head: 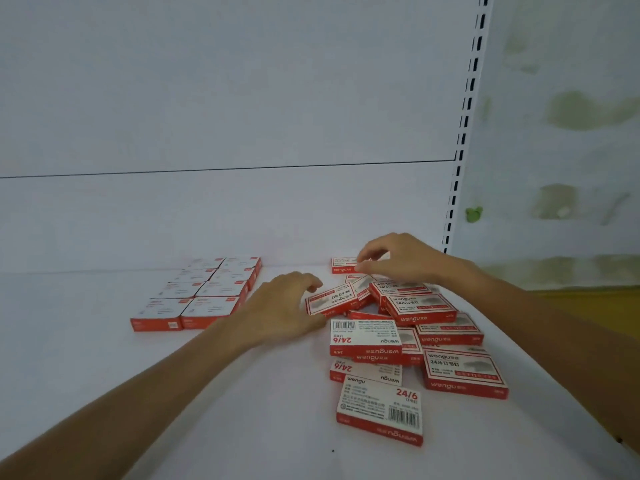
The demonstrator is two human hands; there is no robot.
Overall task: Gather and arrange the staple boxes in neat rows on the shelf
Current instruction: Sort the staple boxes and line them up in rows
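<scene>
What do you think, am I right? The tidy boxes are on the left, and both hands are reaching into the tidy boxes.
Not quite. The left hand and right hand reach into the messy pile, not the tidy boxes. The head view shows it. The tidy boxes are indeed on the left.

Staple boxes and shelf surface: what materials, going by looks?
Staple boxes: likely thin printed cardboard, matt; sharp folded edges, red-and-white print with barcode. Shelf: probably painted metal, smooth white; slotted upright beside it suggests steel shelving.
</scene>
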